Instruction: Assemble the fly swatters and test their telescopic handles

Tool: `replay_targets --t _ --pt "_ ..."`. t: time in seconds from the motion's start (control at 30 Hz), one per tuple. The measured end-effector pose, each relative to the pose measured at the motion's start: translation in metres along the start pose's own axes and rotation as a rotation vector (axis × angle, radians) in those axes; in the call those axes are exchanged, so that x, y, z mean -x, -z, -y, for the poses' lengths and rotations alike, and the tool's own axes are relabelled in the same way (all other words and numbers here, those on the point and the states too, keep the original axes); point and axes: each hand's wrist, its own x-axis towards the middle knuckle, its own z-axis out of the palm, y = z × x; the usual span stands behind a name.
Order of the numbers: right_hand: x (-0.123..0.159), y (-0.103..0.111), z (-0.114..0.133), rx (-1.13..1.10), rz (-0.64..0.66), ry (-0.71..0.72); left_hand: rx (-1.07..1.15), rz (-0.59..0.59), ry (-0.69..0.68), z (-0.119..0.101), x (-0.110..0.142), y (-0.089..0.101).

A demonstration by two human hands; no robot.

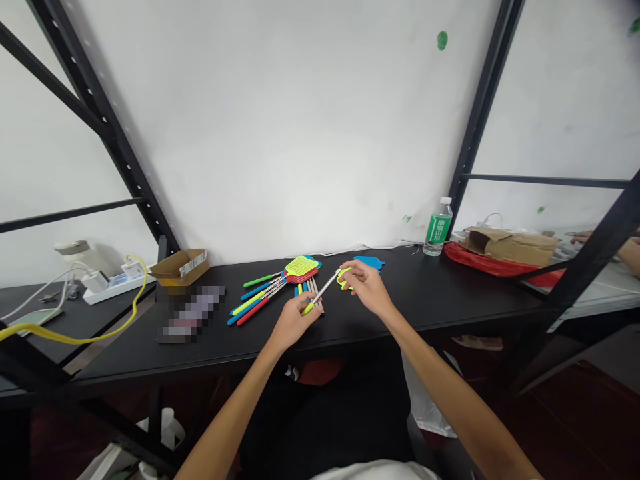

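Observation:
My left hand point(294, 321) is closed round the yellow-green handle point(308, 309) of a fly swatter, whose metal rod point(327, 287) slants up to the right. At the rod's far end, my right hand point(367, 287) pinches a yellow-green swatter head point(343, 279); the fingers partly cover it, so I cannot tell whether rod and head are joined. Left of my hands lies a fanned pile of fly swatters, with a yellow head point(301, 267) on top and coloured handles point(253, 311) pointing left. Several loose metal rods point(313, 287) lie behind my left hand. Blue swatter heads point(371, 261) rest beyond my right hand.
A cardboard box point(181, 268) and a pixelated item point(195, 313) occupy the table's left part. A water bottle point(438, 228) stands at the back right, near a brown package point(510, 245) on red plastic. Black shelf posts point(483, 100) rise on both sides. A yellow cable point(135, 303) crosses the left.

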Motion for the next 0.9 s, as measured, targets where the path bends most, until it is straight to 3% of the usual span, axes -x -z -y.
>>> replay_targets --t 0.43,0.5,0.6,0.73,0.9 --pt "-0.004 0.006 -0.004 0.055 0.025 0.009 0.053 0.008 0.007 -0.002 0.000 0.000" --pt "-0.008 0.013 -0.009 0.160 -0.030 0.042 0.060 -0.001 0.014 -0.002 0.000 0.001" --pt "-0.012 0.025 -0.023 0.497 -0.092 0.077 0.064 -0.007 0.018 -0.001 0.000 0.001" --pt "-0.012 0.031 -0.043 0.893 0.031 0.055 0.073 -0.003 0.011 -0.001 0.001 0.002" --pt "-0.010 0.025 -0.048 1.027 0.206 0.064 0.073 0.000 0.015 -0.001 0.001 0.002"
